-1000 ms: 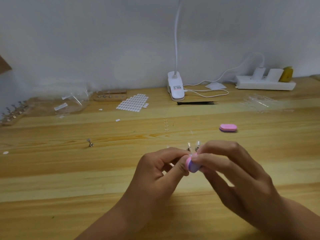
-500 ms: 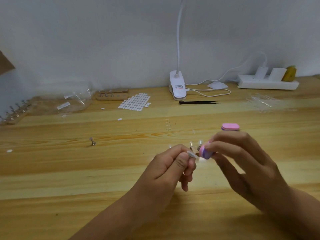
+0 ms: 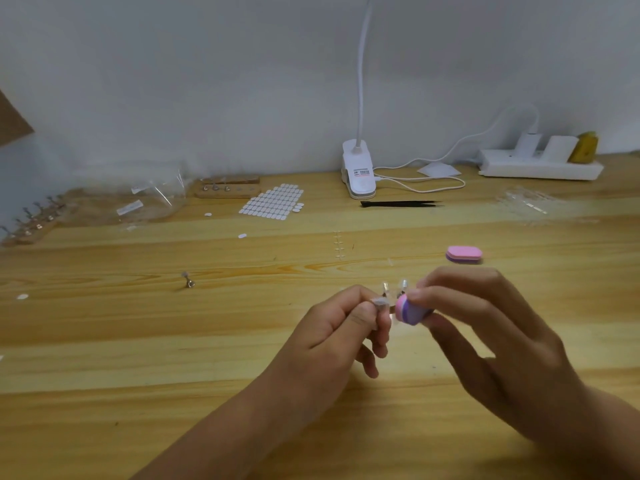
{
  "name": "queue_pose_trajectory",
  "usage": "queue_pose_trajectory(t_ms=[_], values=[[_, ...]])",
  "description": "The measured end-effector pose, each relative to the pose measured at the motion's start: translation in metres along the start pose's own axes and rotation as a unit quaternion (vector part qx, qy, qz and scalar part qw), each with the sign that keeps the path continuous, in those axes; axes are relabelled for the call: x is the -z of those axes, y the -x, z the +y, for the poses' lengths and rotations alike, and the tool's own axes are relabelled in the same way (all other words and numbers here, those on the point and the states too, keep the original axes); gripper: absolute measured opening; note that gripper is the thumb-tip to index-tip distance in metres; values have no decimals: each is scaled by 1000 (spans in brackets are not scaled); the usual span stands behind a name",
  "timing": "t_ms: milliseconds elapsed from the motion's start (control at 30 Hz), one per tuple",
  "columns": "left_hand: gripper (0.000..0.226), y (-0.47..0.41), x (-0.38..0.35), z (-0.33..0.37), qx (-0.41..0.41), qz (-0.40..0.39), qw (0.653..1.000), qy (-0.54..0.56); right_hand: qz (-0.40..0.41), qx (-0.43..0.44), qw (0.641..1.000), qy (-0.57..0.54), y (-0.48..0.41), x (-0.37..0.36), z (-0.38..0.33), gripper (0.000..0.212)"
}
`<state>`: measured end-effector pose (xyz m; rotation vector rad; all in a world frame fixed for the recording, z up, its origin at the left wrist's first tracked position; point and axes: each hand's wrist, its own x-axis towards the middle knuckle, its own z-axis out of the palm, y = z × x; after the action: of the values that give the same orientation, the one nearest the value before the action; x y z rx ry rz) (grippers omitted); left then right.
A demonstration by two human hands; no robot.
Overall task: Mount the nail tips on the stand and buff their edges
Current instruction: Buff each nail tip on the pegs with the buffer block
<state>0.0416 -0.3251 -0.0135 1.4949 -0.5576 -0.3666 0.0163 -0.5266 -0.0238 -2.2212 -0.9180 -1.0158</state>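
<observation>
left hand [image 3: 341,327] pinches nail tip [image 3: 379,301] | right hand [image 3: 485,327] holds buffer [image 3: 408,310] beside it

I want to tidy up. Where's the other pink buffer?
The spare pink buffer lies on the wooden table, right of centre, just beyond the right hand.

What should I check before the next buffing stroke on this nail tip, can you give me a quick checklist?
1. Nail tip pinched in the left hand: ok.
2. Pink and purple buffer gripped by the right hand: ok.
3. Buffer touching the tip's edge: not ok, a small gap shows.
4. Two mounted tips behind the hands left standing: ok.
5. Spare buffer on the table, clear of the hands: ok.
6. Edge already smooth: cannot tell, too small.
</observation>
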Motion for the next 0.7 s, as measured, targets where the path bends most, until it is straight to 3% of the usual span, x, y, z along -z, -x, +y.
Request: queue_pose_trajectory(t_ms=[167, 267, 400, 500, 567, 700], values=[[25, 0, 3, -2, -29, 3, 999, -40, 24, -84, 996, 7, -7, 0, 3, 26], [22, 1, 2, -5, -43, 3, 997, -70, 10, -170, 983, -73, -9, 1, -8, 22], [18, 2, 2, -6, -56, -2, 994, -96, -29, -284, 928, -239, -8, 2, -19, 25], [22, 1, 1, -6, -59, -3, 993, -105, -28, -355, 884, -304, -9, 1, -19, 23], [25, 1, 1, -7, -59, -3, 991, -117, -33, -381, 865, -323, -11, 1, -19, 23], [23, 1, 1, -7, -68, -5, 988, -135, -64, -363, 877, -308, -13, 3, -21, 30]])
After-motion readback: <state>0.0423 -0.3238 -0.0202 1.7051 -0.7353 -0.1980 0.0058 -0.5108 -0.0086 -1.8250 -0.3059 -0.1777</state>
